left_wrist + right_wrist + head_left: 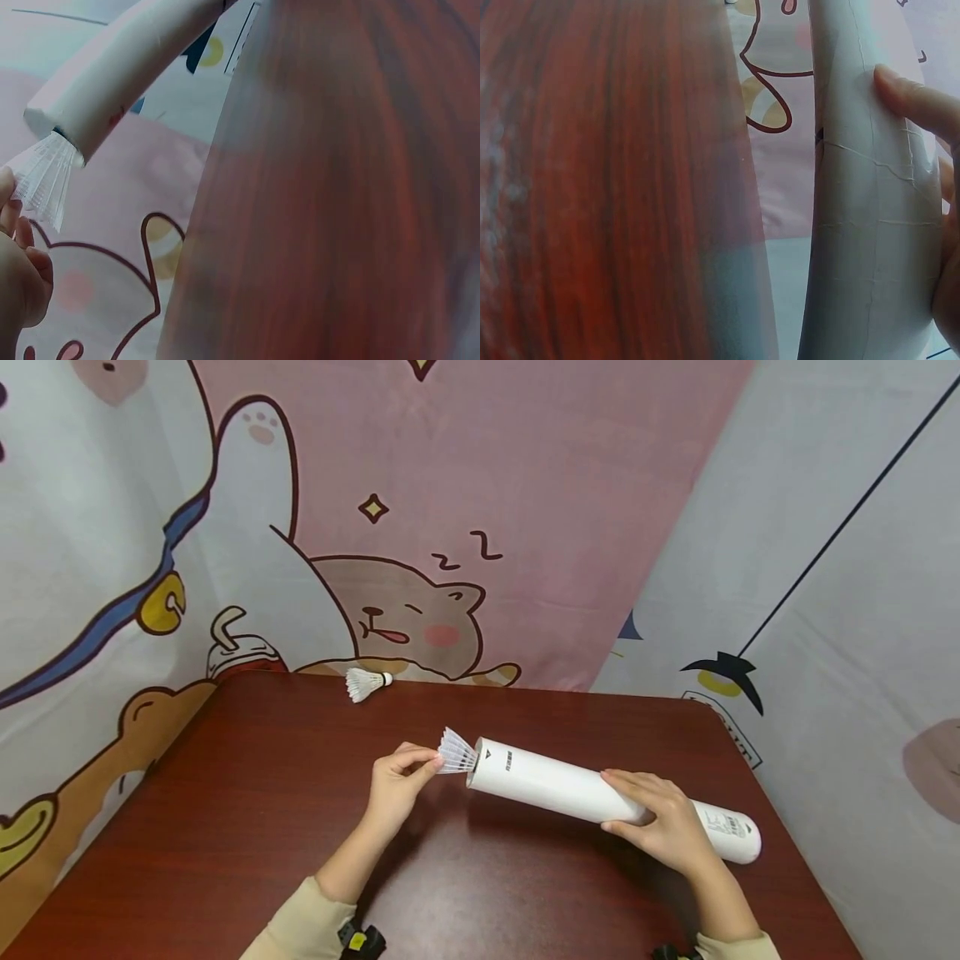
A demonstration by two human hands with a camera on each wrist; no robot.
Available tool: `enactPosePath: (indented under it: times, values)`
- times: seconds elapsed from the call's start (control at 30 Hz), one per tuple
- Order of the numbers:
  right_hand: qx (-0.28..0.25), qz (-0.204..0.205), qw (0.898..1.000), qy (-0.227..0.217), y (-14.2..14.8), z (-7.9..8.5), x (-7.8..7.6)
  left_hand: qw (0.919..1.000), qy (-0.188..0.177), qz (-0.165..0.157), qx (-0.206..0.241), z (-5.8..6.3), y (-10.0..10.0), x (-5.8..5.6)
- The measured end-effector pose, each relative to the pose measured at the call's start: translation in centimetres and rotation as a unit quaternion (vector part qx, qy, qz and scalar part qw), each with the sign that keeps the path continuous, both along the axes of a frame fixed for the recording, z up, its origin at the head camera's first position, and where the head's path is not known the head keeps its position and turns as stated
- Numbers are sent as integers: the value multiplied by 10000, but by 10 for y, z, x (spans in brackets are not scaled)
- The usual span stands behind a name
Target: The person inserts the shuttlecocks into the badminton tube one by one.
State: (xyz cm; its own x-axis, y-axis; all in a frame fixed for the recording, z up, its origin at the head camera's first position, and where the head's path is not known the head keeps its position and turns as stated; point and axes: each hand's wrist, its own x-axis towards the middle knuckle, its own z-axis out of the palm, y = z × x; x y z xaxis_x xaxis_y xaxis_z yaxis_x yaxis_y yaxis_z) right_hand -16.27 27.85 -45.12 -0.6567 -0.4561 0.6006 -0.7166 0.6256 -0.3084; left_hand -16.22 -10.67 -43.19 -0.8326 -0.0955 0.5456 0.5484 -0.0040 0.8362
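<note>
A long white shuttlecock tube (551, 785) lies slantwise, its open end toward the left. My right hand (660, 822) grips it round the middle, thumb on the near side; the right wrist view shows the same tube (870, 195) close up. At the open end, a white feather shuttlecock (456, 753) has its base hidden inside the tube while its feathers stick out. My left hand (401, 785) pinches the feather edge between thumb and fingers. In the left wrist view the shuttlecock's skirt (46, 176) fans out from the tube mouth.
Another shuttlecock (366, 683) lies on its side by the far edge of the dark red wooden table (262, 793). Behind the table hangs a cloth (555, 527) printed with cartoon animals. A dark band with a device (362, 939) sits on the left wrist.
</note>
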Motion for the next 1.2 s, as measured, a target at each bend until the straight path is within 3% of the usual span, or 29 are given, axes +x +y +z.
enactPosePath:
  times: [0.3, 0.53, 1.2]
  values:
    - [-54, 80, 9999, 46, -1, 0, 0, 9993, 238, -287, -99, -3, 19, -4]
    - [-91, 117, 9996, 246, 0, 0, 0, 9979, 18, -645, -109, -3, 30, -7]
    - [-67, 56, 10000, 16, -2, 0, -1, 9937, -554, -937, -277, 1, 38, -12]
